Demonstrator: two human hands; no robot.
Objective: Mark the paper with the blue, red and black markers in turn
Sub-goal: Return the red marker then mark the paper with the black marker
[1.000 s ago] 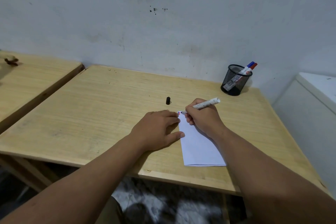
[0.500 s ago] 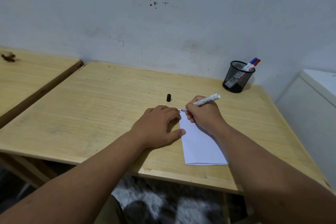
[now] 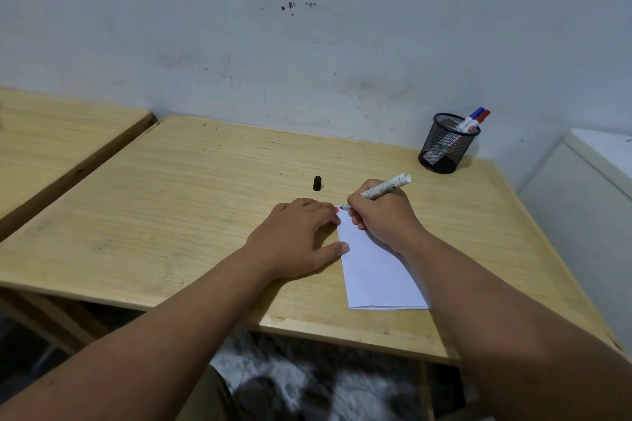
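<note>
A white folded paper (image 3: 374, 270) lies near the front edge of the wooden table (image 3: 178, 215). My right hand (image 3: 383, 215) grips an uncapped white-barrelled marker (image 3: 384, 189), its dark tip down at the paper's top left corner, where small red and blue marks show. My left hand (image 3: 301, 236) rests flat beside the paper, thumb on its left edge. A black cap (image 3: 317, 182) stands on the table behind my hands. The blue marker (image 3: 473, 114) and red marker (image 3: 481, 117) stand capped in a black mesh cup (image 3: 441, 147).
The mesh cup stands at the table's back right corner by the grey wall. A second wooden table (image 3: 51, 140) adjoins on the left. A white cabinet (image 3: 588, 202) stands to the right. The floor shows below the front edge.
The view has shifted slightly. My right hand's marker tip stays at the paper's top left corner with small movement; my left hand keeps holding the paper down.
</note>
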